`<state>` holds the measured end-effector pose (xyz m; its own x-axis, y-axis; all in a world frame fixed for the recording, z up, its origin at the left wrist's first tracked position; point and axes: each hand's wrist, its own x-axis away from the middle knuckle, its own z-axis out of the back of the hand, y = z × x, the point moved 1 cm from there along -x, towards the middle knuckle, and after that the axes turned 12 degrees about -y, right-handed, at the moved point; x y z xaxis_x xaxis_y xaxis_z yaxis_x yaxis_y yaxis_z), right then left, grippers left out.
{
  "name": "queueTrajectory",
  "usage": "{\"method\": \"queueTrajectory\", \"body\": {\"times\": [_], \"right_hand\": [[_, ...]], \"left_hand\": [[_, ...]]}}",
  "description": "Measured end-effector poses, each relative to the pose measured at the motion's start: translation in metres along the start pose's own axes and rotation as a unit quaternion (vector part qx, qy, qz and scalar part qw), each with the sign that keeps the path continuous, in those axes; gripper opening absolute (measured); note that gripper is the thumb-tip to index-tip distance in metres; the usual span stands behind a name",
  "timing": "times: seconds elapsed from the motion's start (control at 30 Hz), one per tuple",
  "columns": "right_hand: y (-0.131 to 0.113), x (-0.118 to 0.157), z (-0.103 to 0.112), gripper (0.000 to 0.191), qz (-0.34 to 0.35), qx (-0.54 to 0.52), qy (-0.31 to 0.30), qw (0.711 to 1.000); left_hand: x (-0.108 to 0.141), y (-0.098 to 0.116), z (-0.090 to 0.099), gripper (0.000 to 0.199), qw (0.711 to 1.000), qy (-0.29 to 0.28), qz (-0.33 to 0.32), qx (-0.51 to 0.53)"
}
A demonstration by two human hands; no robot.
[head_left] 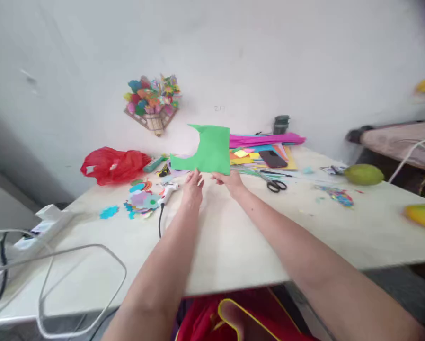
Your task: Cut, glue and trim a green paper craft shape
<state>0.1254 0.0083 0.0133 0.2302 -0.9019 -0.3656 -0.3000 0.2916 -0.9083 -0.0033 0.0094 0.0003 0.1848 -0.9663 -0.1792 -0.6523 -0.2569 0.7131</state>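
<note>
Green sheet (214, 150) (curved cutout), in both hands (193, 183).

We can make out one piece of writing: small, faint characters (219, 108) on the pale wall (255, 57) behind the bench (234, 246). We read them as perhaps "217", but the first could be a "Z", and they are too blurred for us to be sure.

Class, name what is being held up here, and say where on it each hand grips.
A green sheet with a curved cut-out: the left hand is at its bottom edge, the right hand at its lower right corner.
</note>
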Motion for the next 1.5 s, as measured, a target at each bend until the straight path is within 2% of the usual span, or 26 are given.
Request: {"method": "queueTrajectory", "body": {"times": [0.13,0.3,0.47,0.53,0.63,0.83,1.13,1.23,1.3,1.43,1.5], "right_hand": [[0.000,0.000,0.005,0.022,-0.002,-0.020,-0.036,0.999],[0.003,0.004,-0.006,0.028,-0.032,-0.048,-0.054,0.997],[0.004,0.005,-0.016,0.026,-0.026,-0.104,0.014,0.994],[0.003,0.004,-0.016,0.025,-0.018,-0.113,0.051,0.992],[0.002,0.003,-0.014,0.023,-0.006,-0.104,0.076,0.992],[0.001,0.003,-0.013,0.018,-0.003,-0.071,0.090,0.993],[0.000,0.001,-0.008,0.017,0.000,-0.045,0.111,0.993],[0.002,0.002,-0.007,0.017,0.002,-0.053,0.111,0.992],[0.004,0.002,-0.008,0.018,0.000,-0.057,0.109,0.992],[0.007,0.004,-0.013,0.020,0.005,-0.057,0.091,0.994],[0.008,0.004,-0.014,0.021,0.003,-0.054,0.092,0.994]], "left_hand": [[0.000,0.003,-0.002,0.038,1.000,0.005,-0.004,0.003],[0.008,-0.001,-0.010,0.032,0.999,0.009,0.011,0.042],[0.019,-0.014,-0.022,0.027,0.996,-0.071,0.007,0.045],[0.022,-0.018,-0.024,0.026,0.996,-0.073,0.017,0.040],[0.024,-0.018,-0.027,0.024,0.997,-0.068,0.021,0.035],[0.021,-0.010,-0.026,0.027,0.999,-0.020,0.005,0.040],[-0.001,0.006,0.001,0.017,0.996,0.063,-0.028,0.057],[-0.001,0.006,0.001,0.015,0.996,0.075,-0.023,0.048],[0.003,0.001,-0.005,0.023,0.998,0.063,-0.009,0.028],[0.016,-0.011,-0.023,0.028,0.999,-0.048,0.019,-0.008],[0.019,-0.014,-0.028,0.030,0.998,-0.064,0.009,-0.019]]}}
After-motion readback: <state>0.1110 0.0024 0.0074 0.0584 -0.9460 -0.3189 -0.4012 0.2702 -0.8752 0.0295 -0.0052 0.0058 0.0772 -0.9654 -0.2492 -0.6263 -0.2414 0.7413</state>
